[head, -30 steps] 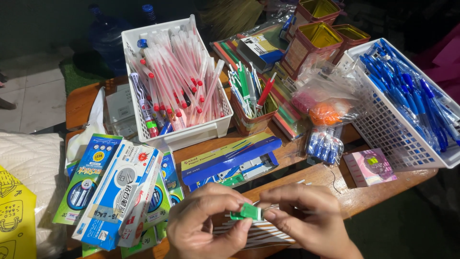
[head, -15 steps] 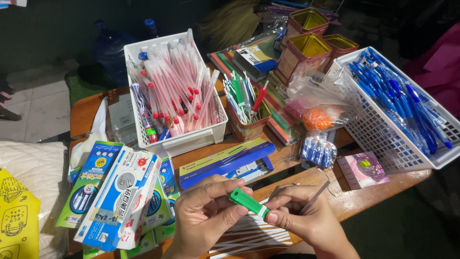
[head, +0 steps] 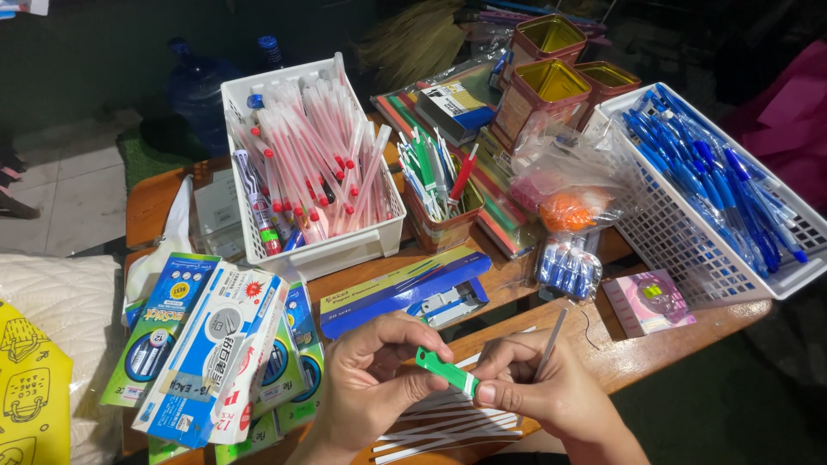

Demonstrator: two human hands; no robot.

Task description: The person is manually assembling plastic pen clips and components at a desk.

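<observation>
Lowered and tilted now, green pen piece point(head: 446, 371) sits pinched between left hand point(head: 370, 387) and right hand point(head: 538, 392).

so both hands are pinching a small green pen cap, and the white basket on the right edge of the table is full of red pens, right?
Not quite. The head view shows the white basket on the right holding blue pens, not red ones. The rest stands: the left hand and right hand both pinch the small green pen cap.
</observation>
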